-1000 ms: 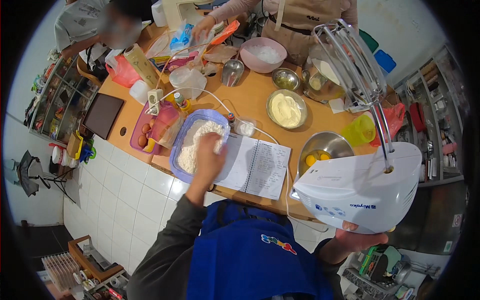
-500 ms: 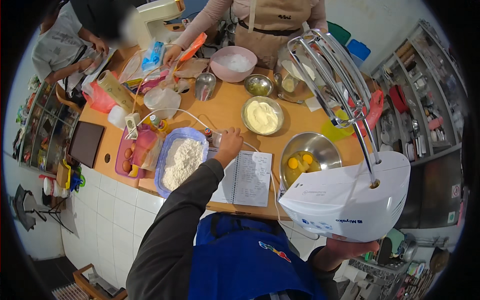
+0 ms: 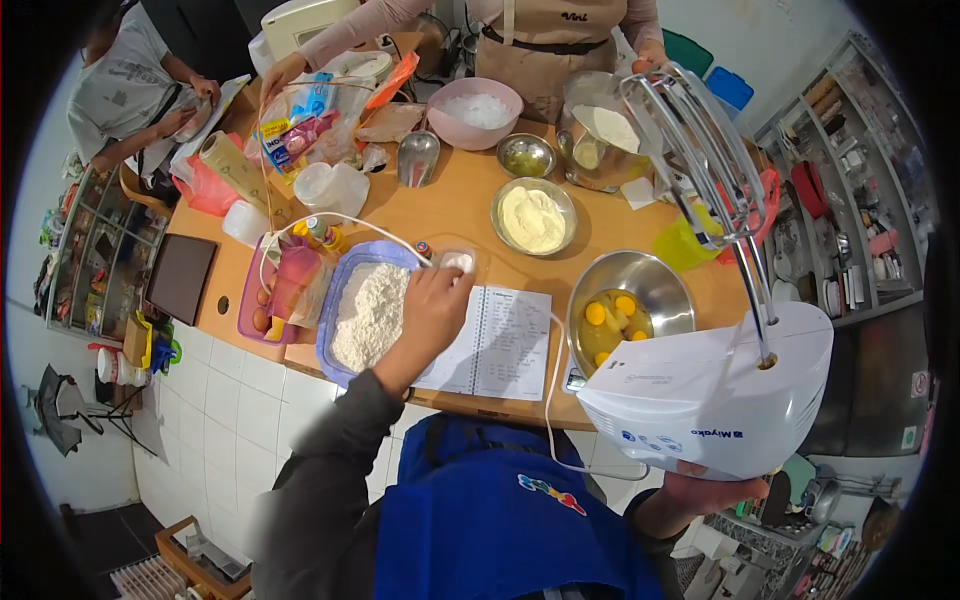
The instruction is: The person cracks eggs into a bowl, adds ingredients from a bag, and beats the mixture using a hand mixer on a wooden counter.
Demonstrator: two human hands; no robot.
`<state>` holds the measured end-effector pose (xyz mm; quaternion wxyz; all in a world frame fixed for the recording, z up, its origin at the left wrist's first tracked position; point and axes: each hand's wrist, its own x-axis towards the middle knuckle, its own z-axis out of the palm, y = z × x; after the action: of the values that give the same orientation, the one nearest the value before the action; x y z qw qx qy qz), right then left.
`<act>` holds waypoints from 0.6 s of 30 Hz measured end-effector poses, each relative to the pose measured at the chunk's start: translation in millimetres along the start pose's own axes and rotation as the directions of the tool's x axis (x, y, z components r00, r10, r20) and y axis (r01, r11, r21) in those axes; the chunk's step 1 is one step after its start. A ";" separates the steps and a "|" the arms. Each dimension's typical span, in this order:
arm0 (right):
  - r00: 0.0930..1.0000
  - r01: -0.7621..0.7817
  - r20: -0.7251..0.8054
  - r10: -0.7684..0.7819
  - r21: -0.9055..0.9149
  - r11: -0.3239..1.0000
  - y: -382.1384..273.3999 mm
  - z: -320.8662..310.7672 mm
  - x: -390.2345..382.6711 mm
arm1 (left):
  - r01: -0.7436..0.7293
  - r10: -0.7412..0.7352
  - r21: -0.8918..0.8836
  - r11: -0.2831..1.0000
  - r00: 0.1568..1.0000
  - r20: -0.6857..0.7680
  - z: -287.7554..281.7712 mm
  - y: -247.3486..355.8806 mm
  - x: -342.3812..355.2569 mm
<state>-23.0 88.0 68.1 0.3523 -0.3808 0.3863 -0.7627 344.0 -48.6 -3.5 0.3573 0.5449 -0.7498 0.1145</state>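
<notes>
My left hand [image 3: 436, 305] is curled beside a small container of white powder [image 3: 457, 260], over a white cord [image 3: 372, 226]; what its fingertips hold is unclear. My right hand [image 3: 705, 490] holds a white hand mixer [image 3: 700, 390] from below, beaters [image 3: 700, 170] raised. Behind the mixer is a steel bowl [image 3: 660, 280] with several egg yolks. A blue tub [image 3: 375, 320] of flour and an open spiral notebook [image 3: 510, 340] lie near me. A pink tub [image 3: 262, 322] holds eggs. A bowl of cream-coloured powder [image 3: 532, 216] stands further back.
Across the table [image 3: 420, 205], a person in a beige apron [image 3: 530, 70] reaches among bags; another person [image 3: 120, 110] is at the left. A pink bowl [image 3: 475, 112], steel scoop [image 3: 418, 160], yellow-green cup [image 3: 680, 245] and dark board [image 3: 180, 280] stand around. Shelves [image 3: 860, 180] line the right wall.
My left hand moved from the flour tub rightward to the small powder container and cord, its fingers now more curled. The view shifted slightly. The person opposite raised a hand near the beaters.
</notes>
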 end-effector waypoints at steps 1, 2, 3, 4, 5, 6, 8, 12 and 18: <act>0.999 -0.015 -0.042 0.021 0.119 0.993 -7.0 15.7 -0.5 | -0.013 0.014 -0.023 1.000 1.000 0.017 -7.2 4.7 -10.2; 0.993 -0.009 -0.115 0.030 0.178 0.984 -14.8 32.1 -0.7 | 0.008 -0.006 -0.036 0.999 0.999 0.047 -15.0 10.5 -19.6; 0.981 0.007 -0.188 0.038 0.233 0.972 -22.8 48.8 -0.8 | 0.029 -0.025 -0.053 0.998 0.997 0.079 -21.7 16.9 -28.3; 0.956 0.034 -0.290 0.036 0.232 0.972 -29.3 63.6 -1.4 | 0.053 -0.045 -0.064 0.997 0.993 0.113 -26.9 21.3 -38.5; 0.960 0.030 -0.277 0.036 0.230 0.973 -33.3 59.0 -2.6 | 0.063 -0.049 -0.089 0.994 0.987 0.150 -29.5 24.1 -47.8; 0.963 0.027 -0.267 0.036 0.230 0.973 -36.6 54.4 -4.4 | 0.070 -0.047 -0.115 0.991 0.981 0.188 -31.1 26.1 -55.5; 0.995 -0.026 -0.084 0.045 0.209 0.978 -45.8 8.5 -8.9 | 0.095 -0.053 -0.152 0.984 0.965 0.257 -32.8 32.3 -69.9; 0.993 -0.007 -0.114 0.016 0.079 0.997 -67.1 -45.2 -25.6 | 0.111 -0.029 -0.171 0.979 0.907 0.420 -22.0 41.4 -86.3; 0.967 0.019 -0.251 -0.041 -0.090 0.996 -90.4 -53.5 -41.1 | 0.028 0.015 -0.045 0.999 0.669 0.743 -0.8 27.5 -104.2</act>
<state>-71.6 180.3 110.9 0.2716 -0.3012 0.4550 -0.7928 335.3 39.0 -65.8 0.0357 0.5375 -0.8311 -0.1380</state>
